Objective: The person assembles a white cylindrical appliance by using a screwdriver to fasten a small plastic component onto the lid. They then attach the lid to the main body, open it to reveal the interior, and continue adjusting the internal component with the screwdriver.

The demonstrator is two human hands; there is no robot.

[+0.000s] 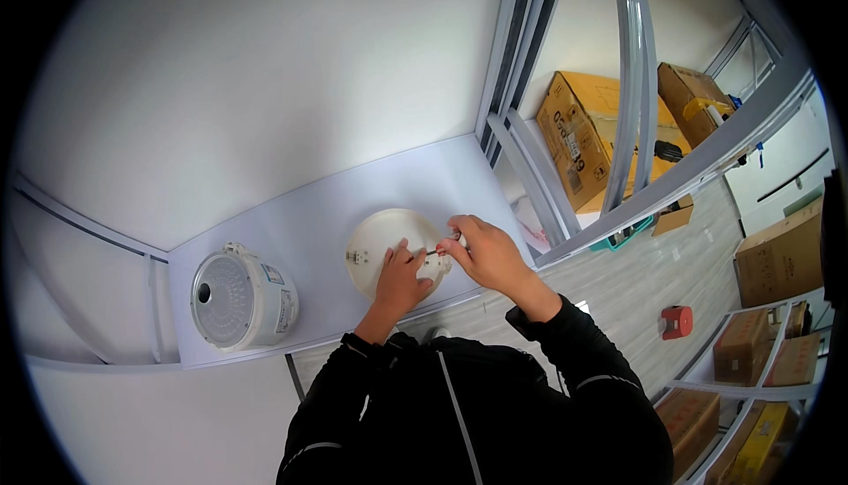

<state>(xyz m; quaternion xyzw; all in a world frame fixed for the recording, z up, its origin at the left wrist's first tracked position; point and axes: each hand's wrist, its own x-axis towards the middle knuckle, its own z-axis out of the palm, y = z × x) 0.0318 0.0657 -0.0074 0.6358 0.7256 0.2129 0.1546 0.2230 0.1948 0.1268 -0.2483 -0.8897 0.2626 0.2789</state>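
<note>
A round, white, shallow cover (371,236) lies on the pale table in front of me, with small metal fittings at its left and right sides. My left hand (403,282) rests on it, fingers stretched out over its middle. From the right, my right hand (488,255) grips a screwdriver (461,239), its dark shaft pointing left toward the fitting near my left fingertips. The tip's exact contact is too small to tell. Left of the cover, a white rounded appliance body (265,299) lies on its side, its grey perforated end (231,301) facing left.
A pale wall rises behind the table (309,211). Grey frame posts (632,87) stand at the right, with a yellow carton (579,127) beyond. A red stool (677,322) sits on the floor, near shelves holding cardboard boxes (742,344).
</note>
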